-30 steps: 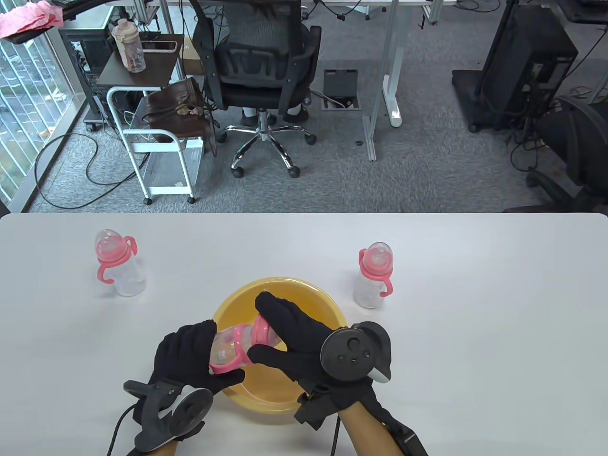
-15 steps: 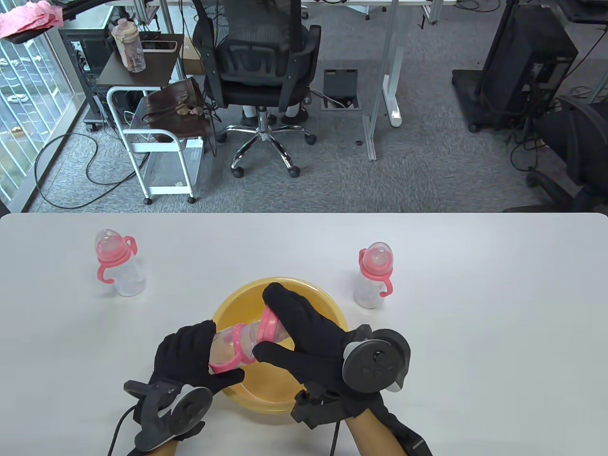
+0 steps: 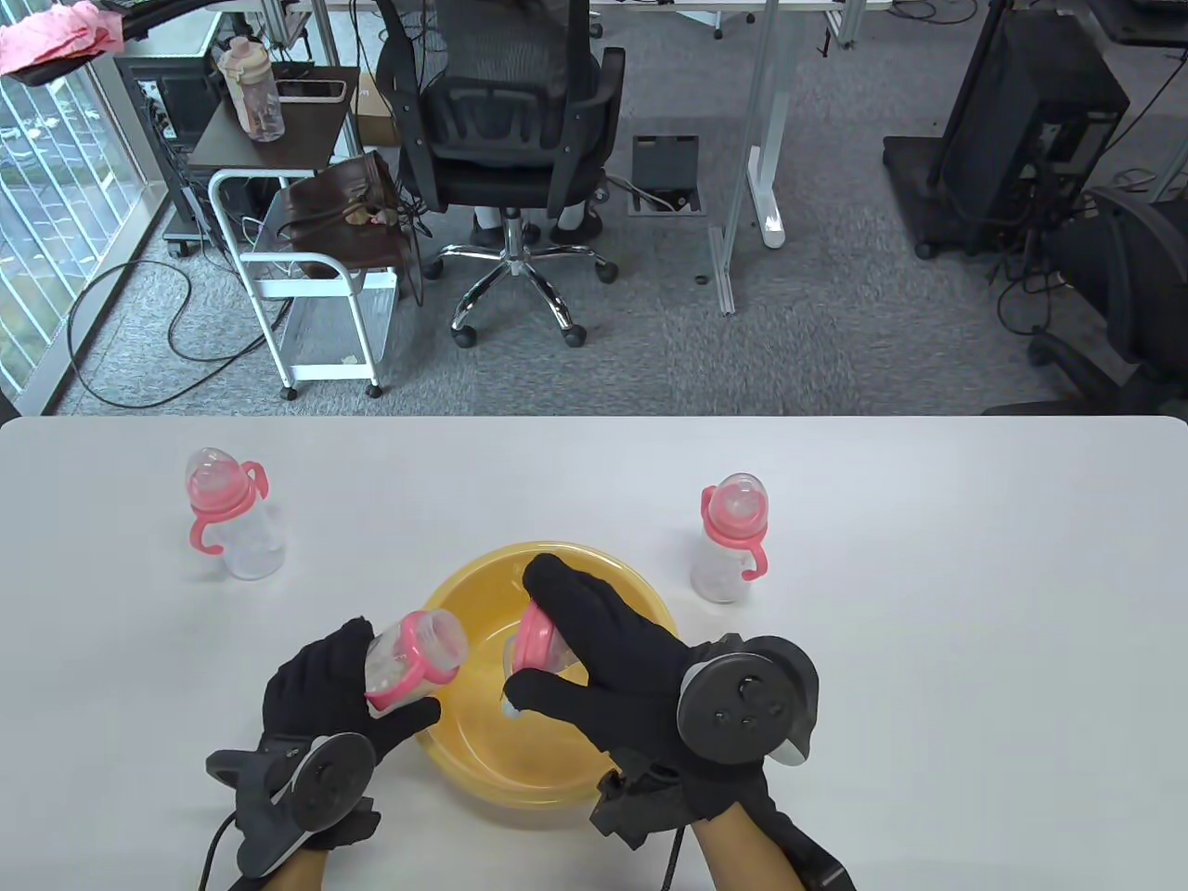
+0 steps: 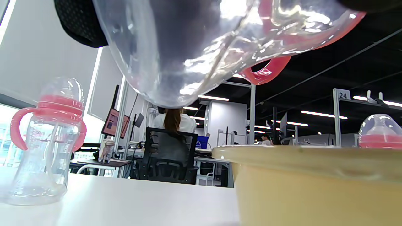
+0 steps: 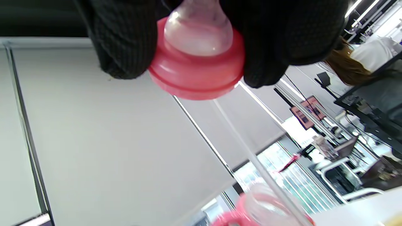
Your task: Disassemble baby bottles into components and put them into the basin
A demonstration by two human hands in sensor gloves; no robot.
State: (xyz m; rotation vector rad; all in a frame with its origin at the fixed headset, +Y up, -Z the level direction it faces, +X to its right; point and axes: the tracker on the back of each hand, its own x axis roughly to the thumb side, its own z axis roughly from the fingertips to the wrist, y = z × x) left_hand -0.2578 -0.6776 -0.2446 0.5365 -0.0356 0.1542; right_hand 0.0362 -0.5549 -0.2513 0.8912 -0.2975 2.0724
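Left hand (image 3: 320, 682) fingers curled round clear bottle body (image 3: 413, 654), near-left of basin (image 3: 640, 594). Right hand (image 3: 613, 664) fingers pinch pink collar with teat (image 3: 536, 642) over basin. Light, slick plastic; soft teat, so grip collar's rim.

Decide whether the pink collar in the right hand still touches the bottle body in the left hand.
Apart. The table view shows yellow basin between the pink collar, gripped by the right hand, and the open bottle body in the left hand.
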